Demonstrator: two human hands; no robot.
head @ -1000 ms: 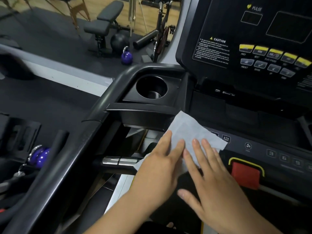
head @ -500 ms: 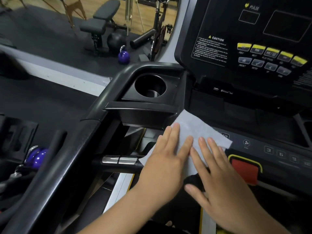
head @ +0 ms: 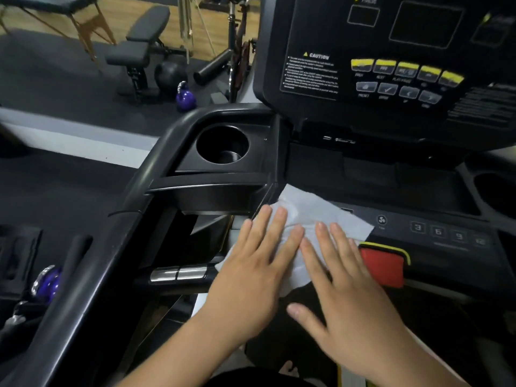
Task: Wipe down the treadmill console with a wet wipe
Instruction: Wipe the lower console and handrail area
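Both your left hand [head: 251, 277] and right hand [head: 346, 297] lie flat, gripping nothing — pressing the limp wipe [head: 312, 219] beside the red stop button [head: 382, 265] — pinch its edge.

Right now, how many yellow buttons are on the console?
5, in one row on the upright panel. More may lie past the right edge.

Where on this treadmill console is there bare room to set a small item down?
The round cup holder left of the screen looks empty. The dark shelf between the USB ports and the fan button row is bare. It is crowded lower down: the left hand and right hand press the wipe beside the red stop button.
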